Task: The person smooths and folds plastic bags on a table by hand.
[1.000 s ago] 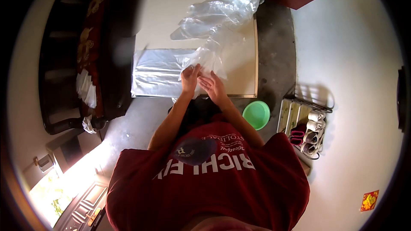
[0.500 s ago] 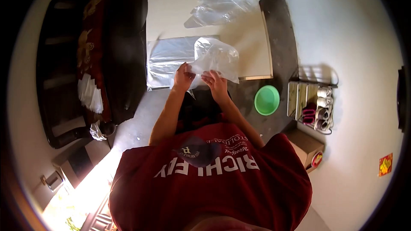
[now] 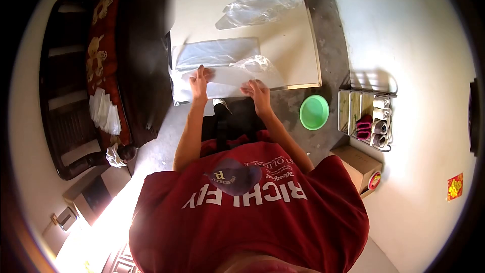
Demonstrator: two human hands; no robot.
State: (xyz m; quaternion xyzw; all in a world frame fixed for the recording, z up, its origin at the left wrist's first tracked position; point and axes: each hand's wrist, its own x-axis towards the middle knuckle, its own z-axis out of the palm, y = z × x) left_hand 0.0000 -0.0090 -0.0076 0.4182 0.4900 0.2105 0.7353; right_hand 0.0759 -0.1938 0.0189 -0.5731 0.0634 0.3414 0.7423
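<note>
A clear plastic bag (image 3: pixel 227 77) is stretched sideways between my two hands above the front edge of the pale table (image 3: pixel 293 55). My left hand (image 3: pixel 200 82) pinches its left part, fingers closed. At the bag's right part, my right hand (image 3: pixel 256 92) has its fingers closed on the plastic. Flat plastic bags (image 3: pixel 217 52) lie stacked on the table just beyond my left hand. Farther back, a crumpled heap of clear plastic bags (image 3: pixel 265 2) rests at the table's back right.
A green basin (image 3: pixel 314 112) stands on the floor right of the table. Beyond it are a shoe rack (image 3: pixel 355 114) and a cardboard box (image 3: pixel 357 164). On the left is a dark wooden bench (image 3: pixel 65 116) with white folded bags (image 3: pixel 104 112) on it.
My hands have moved apart, my left hand to the left. The bag, bunched up and puffed before, is now drawn out flatter between them. The crumpled heap is no longer joined to it.
</note>
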